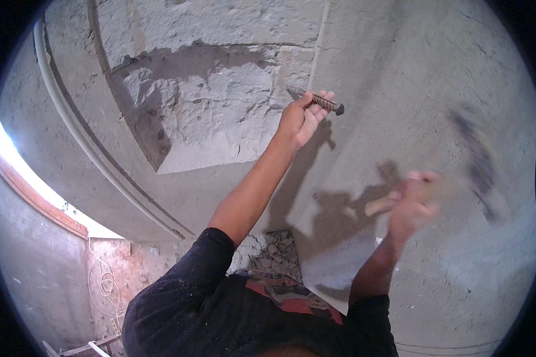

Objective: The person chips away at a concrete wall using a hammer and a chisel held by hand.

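Between the thumb and fingers of my left hand [301, 118] is a ribbed steel chisel [324, 101], like a length of rebar, with a dark flattened head. Its far tip points up and left, at the right border of a chipped, broken patch [214, 111] in the plastered wall. My right hand [413, 201] grips the wooden handle [377, 206] of a hammer, out to the right of the chisel. Motion blurs the dark hammer head [475, 160], so its exact shape cannot be told. The hammer head is apart from the chisel.
A pale pipe [67, 116] curves down the wall at left. Broken rubble [274, 256] lies low, beyond my shirt. A bright window opening with a wooden frame [40, 196] is at far left, above a coiled white cable [107, 285].
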Demonstrator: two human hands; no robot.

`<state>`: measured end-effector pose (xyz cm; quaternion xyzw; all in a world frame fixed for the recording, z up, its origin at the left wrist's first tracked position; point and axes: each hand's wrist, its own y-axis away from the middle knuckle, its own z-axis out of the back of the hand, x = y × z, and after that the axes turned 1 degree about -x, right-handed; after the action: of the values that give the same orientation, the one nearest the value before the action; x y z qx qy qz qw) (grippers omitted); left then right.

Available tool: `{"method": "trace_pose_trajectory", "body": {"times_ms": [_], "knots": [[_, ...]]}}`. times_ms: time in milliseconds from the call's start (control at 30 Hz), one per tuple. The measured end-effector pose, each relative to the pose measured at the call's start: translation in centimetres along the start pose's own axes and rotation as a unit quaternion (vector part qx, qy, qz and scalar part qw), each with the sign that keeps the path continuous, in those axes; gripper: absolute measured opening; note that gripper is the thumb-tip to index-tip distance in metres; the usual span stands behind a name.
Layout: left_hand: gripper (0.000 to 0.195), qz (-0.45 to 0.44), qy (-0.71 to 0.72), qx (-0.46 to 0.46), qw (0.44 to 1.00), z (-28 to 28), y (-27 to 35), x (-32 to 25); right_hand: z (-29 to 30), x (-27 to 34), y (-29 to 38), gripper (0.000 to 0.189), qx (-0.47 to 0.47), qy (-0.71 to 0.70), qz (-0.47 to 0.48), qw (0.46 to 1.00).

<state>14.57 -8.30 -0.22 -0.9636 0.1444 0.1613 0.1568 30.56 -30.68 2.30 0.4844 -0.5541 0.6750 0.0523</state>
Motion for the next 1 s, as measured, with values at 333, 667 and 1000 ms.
{"method": "trace_pose_trajectory", "body": {"times_ms": [333,667,1000], "knots": [[0.023,-0.004,0.014,0.018,1.0,0.8,-1.1,0.9,-1.8,-5.6,4.5,0.023,0.065,-0.093,0.043,0.993],[0.026,-0.011,-0.028,-0.025,0.999,0.6,-0.5,0.4,0.9,0.4,-1.9,0.007,-0.079,-0.133,0.138,0.978],[0.027,-0.011,-0.043,-0.03,0.999,-0.4,-0.8,0.2,-5.6,-11.8,7.1,0.006,0.173,0.127,0.111,0.97]]}}
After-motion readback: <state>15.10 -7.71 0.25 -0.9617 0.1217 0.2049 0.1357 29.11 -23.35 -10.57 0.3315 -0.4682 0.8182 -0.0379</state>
